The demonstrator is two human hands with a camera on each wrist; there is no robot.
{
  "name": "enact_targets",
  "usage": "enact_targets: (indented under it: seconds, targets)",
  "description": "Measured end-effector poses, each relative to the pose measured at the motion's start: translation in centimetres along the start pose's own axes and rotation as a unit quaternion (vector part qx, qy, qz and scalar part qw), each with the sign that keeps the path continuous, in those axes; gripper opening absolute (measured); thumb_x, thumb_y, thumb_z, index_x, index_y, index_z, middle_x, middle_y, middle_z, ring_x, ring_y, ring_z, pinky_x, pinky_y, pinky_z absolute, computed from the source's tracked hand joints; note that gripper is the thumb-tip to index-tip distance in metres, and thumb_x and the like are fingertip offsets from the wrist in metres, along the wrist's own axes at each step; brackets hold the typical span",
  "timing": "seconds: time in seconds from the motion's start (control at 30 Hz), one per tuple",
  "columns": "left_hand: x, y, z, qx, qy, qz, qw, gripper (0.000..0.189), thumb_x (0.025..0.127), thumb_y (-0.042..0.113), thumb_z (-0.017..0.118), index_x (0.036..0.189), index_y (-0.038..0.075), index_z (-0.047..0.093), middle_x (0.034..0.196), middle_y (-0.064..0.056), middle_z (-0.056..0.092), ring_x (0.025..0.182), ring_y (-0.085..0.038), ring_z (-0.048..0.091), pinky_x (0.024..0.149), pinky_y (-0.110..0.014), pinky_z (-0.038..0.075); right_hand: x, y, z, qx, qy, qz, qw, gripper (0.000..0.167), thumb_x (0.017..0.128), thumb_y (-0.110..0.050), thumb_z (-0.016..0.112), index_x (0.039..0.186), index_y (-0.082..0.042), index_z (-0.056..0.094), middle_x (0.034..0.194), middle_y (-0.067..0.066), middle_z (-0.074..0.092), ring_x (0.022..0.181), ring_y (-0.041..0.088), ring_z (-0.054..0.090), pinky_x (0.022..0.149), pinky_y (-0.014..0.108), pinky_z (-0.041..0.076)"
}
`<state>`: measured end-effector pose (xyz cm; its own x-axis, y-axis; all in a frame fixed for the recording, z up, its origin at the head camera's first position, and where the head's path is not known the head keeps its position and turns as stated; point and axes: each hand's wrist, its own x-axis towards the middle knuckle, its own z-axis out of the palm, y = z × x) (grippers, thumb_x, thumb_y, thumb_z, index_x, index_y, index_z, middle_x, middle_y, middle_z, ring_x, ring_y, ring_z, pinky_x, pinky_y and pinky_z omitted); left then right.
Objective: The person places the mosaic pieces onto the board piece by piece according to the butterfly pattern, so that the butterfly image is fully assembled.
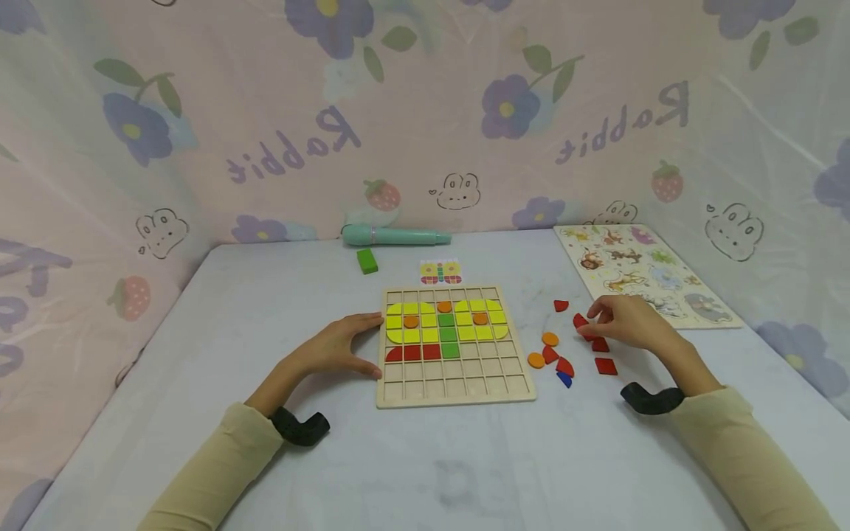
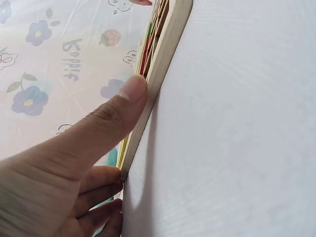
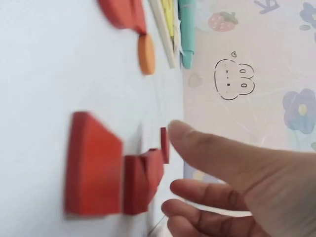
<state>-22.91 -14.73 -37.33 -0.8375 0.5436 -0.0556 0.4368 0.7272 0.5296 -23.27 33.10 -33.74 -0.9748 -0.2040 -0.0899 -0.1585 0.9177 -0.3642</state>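
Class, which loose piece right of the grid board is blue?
The small blue wedge, lowest of the group in the head view; the other loose pieces there are red or orange.

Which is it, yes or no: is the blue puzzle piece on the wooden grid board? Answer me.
No, the blue puzzle piece lies on the white tabletop, to the right of the wooden grid board.

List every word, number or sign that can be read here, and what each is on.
"Rabbit", mirror-reversed, twice across the patterned backdrop.
Purple lettering at the head view's left edge: cut off, unreadable.
Faint marks on the white tablecloth: unreadable.
Small butterfly card: any print too small to read.
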Motion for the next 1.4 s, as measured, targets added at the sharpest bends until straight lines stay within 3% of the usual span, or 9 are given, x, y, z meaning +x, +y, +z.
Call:
enact_targets:
  seconds: [0.17,0.47,0.63,0.77,1.03,1.2,1.4]
  targets:
    - [0.0,-0.1,0.0,-0.001,0.0,-0.006,1.0,0.097,0.066,0.047,0.081,0.143,0.008,0.038,0.148,-0.01,0.036,0.137,-0.031,0.029,0.11,-0.049,0.026,-0.4,0.4,0.6,-0.003,-0.011,0.039,0.9992,0.046,0.074,-0.041,0.076,0.092,-0.002,0.06,0.071,0.002,0.054,0.069,0.019,0.048,0.056,0.027,0.04]
    - [-0.1,0.0,0.0,-0.004,0.0,-0.006,1.0,0.097,0.065,0.047,0.081,0.143,0.007,0.038,0.148,-0.01,0.035,0.137,-0.032,0.029,0.11,-0.05,0.026,-0.3,-0.3,0.4,0.009,0.008,0.012,0.9999,0.039,0.078,-0.032,0.075,0.092,0.001,0.063,0.073,0.002,0.059,0.067,0.017,0.05,0.056,0.026,0.044]
    - [-0.1,0.1,-0.1,-0.005,0.001,-0.008,1.0,0.097,0.065,0.046,0.081,0.143,0.008,0.038,0.148,-0.01,0.035,0.137,-0.031,0.028,0.11,-0.049,0.026,0.6,-3.2,0.5,0.036,0.038,-0.037,0.9979,0.033,0.078,-0.028,0.075,0.095,-0.001,0.065,0.077,0.003,0.06,0.07,0.019,0.051,0.057,0.026,0.045]
    - [-0.1,0.1,-0.1,-0.008,0.0,-0.004,1.0,0.097,0.066,0.046,0.081,0.143,0.007,0.038,0.148,-0.011,0.035,0.137,-0.032,0.028,0.11,-0.05,0.025,1.8,-6.4,2.0,0.055,0.045,-0.09,0.9934,0.028,0.077,-0.025,0.076,0.096,-0.006,0.068,0.081,0.001,0.061,0.075,0.019,0.051,0.061,0.027,0.044]
    - [-0.1,0.0,-0.1,-0.009,0.002,0.004,1.0,0.096,0.066,0.046,0.082,0.142,0.006,0.038,0.147,-0.011,0.036,0.136,-0.032,0.029,0.11,-0.05,0.026,3.3,-10.7,5.6,0.111,0.028,-0.244,0.9631,0.028,0.074,-0.021,0.079,0.097,-0.008,0.07,0.09,-0.002,0.067,0.077,0.015,0.055,0.065,0.027,0.048]
    - [-0.1,0.1,-0.1,-0.011,0.0,0.001,0.9999,0.097,0.066,0.046,0.081,0.142,0.007,0.038,0.147,-0.011,0.036,0.136,-0.032,0.029,0.11,-0.05,0.025,3.7,-11.4,7.0,0.112,0.002,-0.263,0.9583,0.027,0.076,-0.025,0.078,0.096,-0.01,0.07,0.091,-0.004,0.067,0.08,0.012,0.055,0.07,0.027,0.048]
    - [0.0,0.0,0.0,-0.004,0.002,0.002,1.0,0.096,0.065,0.046,0.082,0.142,0.007,0.038,0.148,-0.01,0.036,0.136,-0.031,0.029,0.11,-0.05,0.026,3.8,-11.5,7.6,0.13,-0.02,-0.284,0.9498,0.028,0.075,-0.03,0.078,0.095,-0.011,0.071,0.088,-0.004,0.065,0.077,0.01,0.054,0.068,0.023,0.048]
